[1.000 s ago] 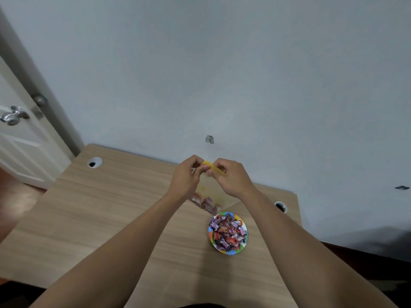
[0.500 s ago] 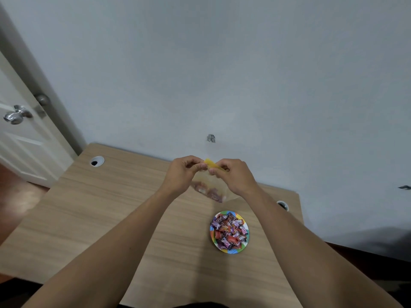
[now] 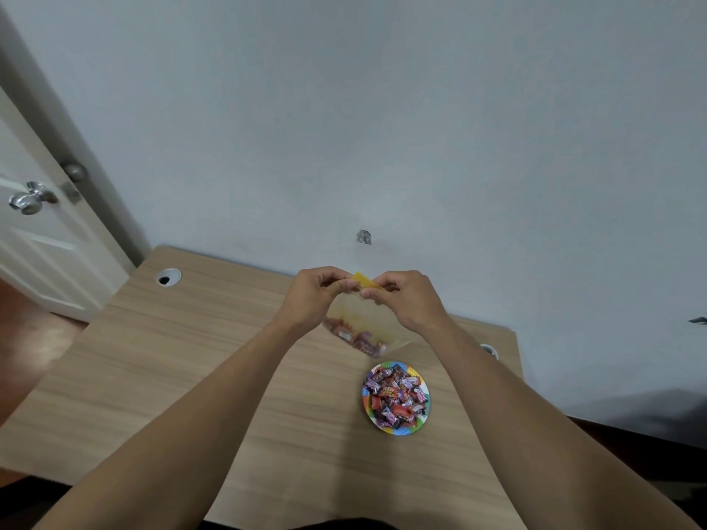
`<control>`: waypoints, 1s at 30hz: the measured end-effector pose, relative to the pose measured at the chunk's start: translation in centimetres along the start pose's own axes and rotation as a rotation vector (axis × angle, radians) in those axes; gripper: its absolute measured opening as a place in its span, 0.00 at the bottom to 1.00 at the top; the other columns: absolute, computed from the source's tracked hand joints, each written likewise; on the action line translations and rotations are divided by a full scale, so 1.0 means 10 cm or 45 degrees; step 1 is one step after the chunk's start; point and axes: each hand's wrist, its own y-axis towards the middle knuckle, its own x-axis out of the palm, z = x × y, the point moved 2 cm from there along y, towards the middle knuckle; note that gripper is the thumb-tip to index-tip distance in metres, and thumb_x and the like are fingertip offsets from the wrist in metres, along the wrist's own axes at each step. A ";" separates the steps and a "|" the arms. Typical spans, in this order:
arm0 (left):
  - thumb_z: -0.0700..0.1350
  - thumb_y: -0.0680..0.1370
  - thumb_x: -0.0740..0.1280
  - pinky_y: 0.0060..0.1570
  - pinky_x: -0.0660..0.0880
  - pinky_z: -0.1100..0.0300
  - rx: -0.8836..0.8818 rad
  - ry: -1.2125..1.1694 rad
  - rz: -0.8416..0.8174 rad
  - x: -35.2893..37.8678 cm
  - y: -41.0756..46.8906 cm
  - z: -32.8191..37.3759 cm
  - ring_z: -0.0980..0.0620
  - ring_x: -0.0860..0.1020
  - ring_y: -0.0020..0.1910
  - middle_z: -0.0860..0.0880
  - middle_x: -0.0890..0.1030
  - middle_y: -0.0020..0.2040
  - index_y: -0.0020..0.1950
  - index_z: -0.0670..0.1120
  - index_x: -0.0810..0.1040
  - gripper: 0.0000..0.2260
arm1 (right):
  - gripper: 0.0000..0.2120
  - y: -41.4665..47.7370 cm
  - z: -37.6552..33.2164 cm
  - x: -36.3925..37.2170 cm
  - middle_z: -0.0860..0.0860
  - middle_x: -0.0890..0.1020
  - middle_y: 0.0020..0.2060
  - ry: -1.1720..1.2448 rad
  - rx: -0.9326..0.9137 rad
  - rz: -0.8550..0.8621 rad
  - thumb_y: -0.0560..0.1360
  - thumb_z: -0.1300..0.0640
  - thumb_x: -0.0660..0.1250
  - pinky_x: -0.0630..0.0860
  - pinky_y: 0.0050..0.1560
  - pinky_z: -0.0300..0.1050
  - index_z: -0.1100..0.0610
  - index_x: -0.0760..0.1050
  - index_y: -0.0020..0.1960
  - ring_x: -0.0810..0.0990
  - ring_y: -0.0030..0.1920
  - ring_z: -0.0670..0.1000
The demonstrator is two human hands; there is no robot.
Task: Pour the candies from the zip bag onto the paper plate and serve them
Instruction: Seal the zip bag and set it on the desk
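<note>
A clear zip bag (image 3: 363,323) with a yellow top strip hangs in the air above the table, with some wrapped candies still in its lower end. My left hand (image 3: 315,296) and my right hand (image 3: 401,300) both pinch the yellow strip, fingertips close together. Below and slightly right of the bag, a colourful paper plate (image 3: 396,430) sits on the table, heaped with wrapped candies (image 3: 396,395) in purple, red and brown.
The wooden table (image 3: 183,369) has one cable hole (image 3: 168,278) at the back left and another (image 3: 489,350) at the back right. A pale wall stands right behind it. A white door with a metal knob (image 3: 28,198) is at the left.
Both hands stay at the bag's yellow strip and have shifted slightly. The bag has swung a little, its lower end now hanging lower and to the right. The plate has not moved.
</note>
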 end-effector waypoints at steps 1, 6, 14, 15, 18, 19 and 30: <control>0.38 0.78 0.76 0.51 0.80 0.69 -0.002 0.001 0.006 0.00 0.00 0.00 0.60 0.86 0.44 0.48 0.89 0.44 0.49 0.41 0.88 0.02 | 0.07 0.00 0.00 0.00 0.46 0.89 0.37 0.004 0.003 -0.004 0.74 0.46 0.81 0.75 0.41 0.37 0.48 0.90 0.48 0.88 0.43 0.47; 0.39 0.78 0.77 0.53 0.80 0.65 -0.025 -0.005 0.007 0.01 0.01 -0.02 0.58 0.86 0.45 0.46 0.90 0.45 0.49 0.43 0.89 0.01 | 0.06 0.00 0.02 0.03 0.47 0.89 0.39 0.034 0.016 -0.002 0.74 0.47 0.81 0.78 0.44 0.40 0.48 0.90 0.47 0.88 0.44 0.47; 0.44 0.77 0.78 0.55 0.82 0.60 0.019 -0.005 -0.106 0.03 -0.05 -0.02 0.53 0.86 0.48 0.42 0.90 0.47 0.48 0.47 0.87 0.02 | 0.07 -0.05 0.01 0.01 0.42 0.87 0.38 -0.003 -0.019 -0.039 0.77 0.45 0.78 0.73 0.40 0.42 0.48 0.89 0.47 0.84 0.42 0.46; 0.45 0.77 0.78 0.56 0.82 0.58 0.024 0.024 -0.089 0.03 -0.04 -0.03 0.53 0.85 0.47 0.42 0.89 0.47 0.48 0.47 0.87 0.03 | 0.07 -0.05 0.01 0.03 0.42 0.87 0.38 0.001 -0.019 -0.049 0.77 0.46 0.77 0.73 0.39 0.42 0.48 0.88 0.47 0.82 0.39 0.44; 0.44 0.79 0.76 0.53 0.80 0.55 0.023 0.160 -0.048 0.05 -0.01 -0.07 0.51 0.84 0.45 0.42 0.88 0.45 0.48 0.44 0.86 0.04 | 0.07 -0.06 0.01 0.08 0.40 0.84 0.33 0.004 -0.016 -0.063 0.77 0.47 0.78 0.71 0.37 0.39 0.49 0.86 0.46 0.78 0.34 0.41; 0.44 0.80 0.75 0.50 0.79 0.55 0.034 0.226 -0.041 0.06 -0.01 -0.08 0.50 0.84 0.44 0.43 0.88 0.45 0.48 0.44 0.85 0.04 | 0.07 -0.06 0.01 0.09 0.40 0.83 0.33 -0.003 -0.018 -0.066 0.77 0.47 0.78 0.72 0.38 0.39 0.50 0.86 0.45 0.77 0.34 0.41; 0.36 0.81 0.70 0.33 0.68 0.69 0.094 0.537 0.133 0.16 -0.06 -0.13 0.64 0.77 0.33 0.54 0.82 0.35 0.43 0.44 0.80 0.08 | 0.08 -0.04 0.02 0.21 0.46 0.83 0.37 -0.084 -0.072 -0.054 0.79 0.46 0.75 0.70 0.39 0.42 0.50 0.84 0.46 0.77 0.37 0.46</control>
